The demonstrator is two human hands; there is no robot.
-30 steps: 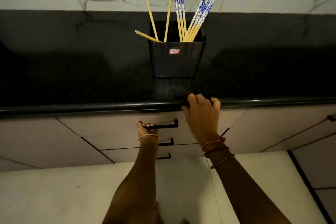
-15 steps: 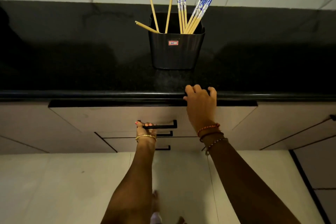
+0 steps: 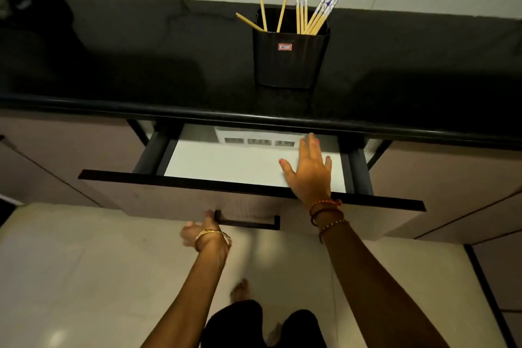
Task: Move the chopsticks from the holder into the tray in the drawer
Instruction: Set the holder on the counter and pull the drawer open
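**Flagging risks: drawer part-open, chopsticks not yet touched**

Chopsticks point(image 3: 303, 5) all stand in the black holder point(image 3: 291, 61) on the countertop point(image 3: 141, 73), behind the open drawer point(image 3: 248, 188). Count is rough: three plain ones, one of them leaning out low to the left, plus two blue-patterned clusters too bunched to count. One holder, one white tray point(image 3: 255, 138) at the drawer's back, half under the counter edge.

Right hand point(image 3: 309, 171) flat, fingers spread, over the drawer floor, reaching toward the tray. Left hand point(image 3: 203, 232) just beside the handle point(image 3: 247, 223), blurred; grip can't be told.

Risks:
- tray partly hidden, so chopsticks could snag the counter lip
- grabbing a bunch could tip the holder or flick out the leaning stick
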